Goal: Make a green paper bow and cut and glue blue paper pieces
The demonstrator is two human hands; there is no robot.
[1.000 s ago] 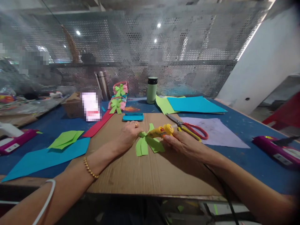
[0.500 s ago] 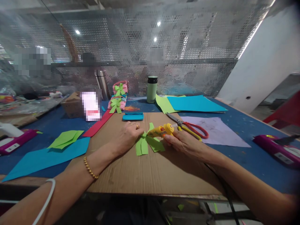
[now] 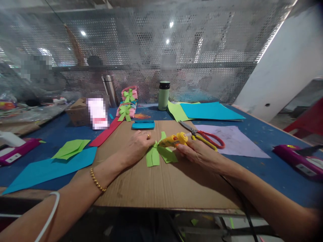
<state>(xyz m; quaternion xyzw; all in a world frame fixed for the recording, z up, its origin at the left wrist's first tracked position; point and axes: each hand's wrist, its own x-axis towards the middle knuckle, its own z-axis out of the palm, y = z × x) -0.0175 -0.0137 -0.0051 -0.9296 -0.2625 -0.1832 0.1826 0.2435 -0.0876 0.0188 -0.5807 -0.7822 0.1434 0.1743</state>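
A green paper bow (image 3: 158, 154) lies on a brown cardboard sheet (image 3: 156, 181) in the middle of the table. My left hand (image 3: 137, 144) is closed, pinching the bow at its centre knot. My right hand (image 3: 199, 153) grips a yellow glue gun (image 3: 174, 140) whose nozzle points left and touches the bow's centre. The gun's black cord runs back under my right forearm.
Red-handled scissors (image 3: 205, 137) lie just behind my right hand. A teal folded strip (image 3: 143, 125), a red paper strip (image 3: 106, 133), teal and green sheets (image 3: 50, 164), finished bows (image 3: 126, 107), two flasks (image 3: 163, 95) and purple tools (image 3: 300, 159) surround the cardboard. A perforated screen stands behind.
Almost nothing moved. My left hand shifted slightly right along the bow's centre; the glue gun stays at the knot.
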